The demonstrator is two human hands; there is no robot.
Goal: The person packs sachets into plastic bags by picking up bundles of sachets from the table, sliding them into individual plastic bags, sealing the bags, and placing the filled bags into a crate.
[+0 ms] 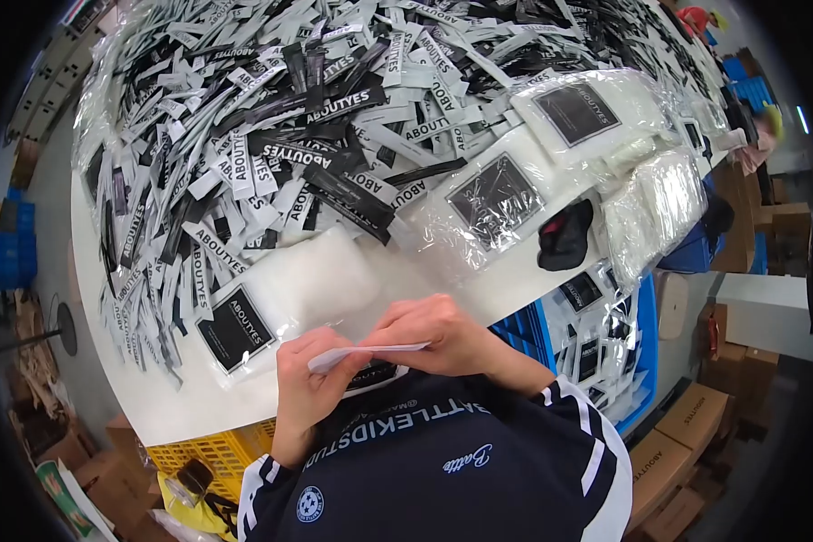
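Close to my chest, both hands pinch a thin, pale folded piece [384,349], seen nearly edge-on, so its kind is unclear. My left hand [309,379] grips its left end, and my right hand [441,332] closes on the other. Some dark, lettered material shows just below the fingers. Beyond my left hand lies a clear plastic packet [321,271] with white filling and a black ABOUTYES label [235,330]. Further off, a big heap of black and white ABOUTYES strips [280,135] covers the white table [176,406].
More clear packets with black labels [497,199] lie at the right, beside a small black pouch [565,237]. A blue crate [640,397] of labelled packets stands below the table's right edge. A yellow crate [212,449] is at the lower left, and cardboard boxes [691,420] stand lower right.
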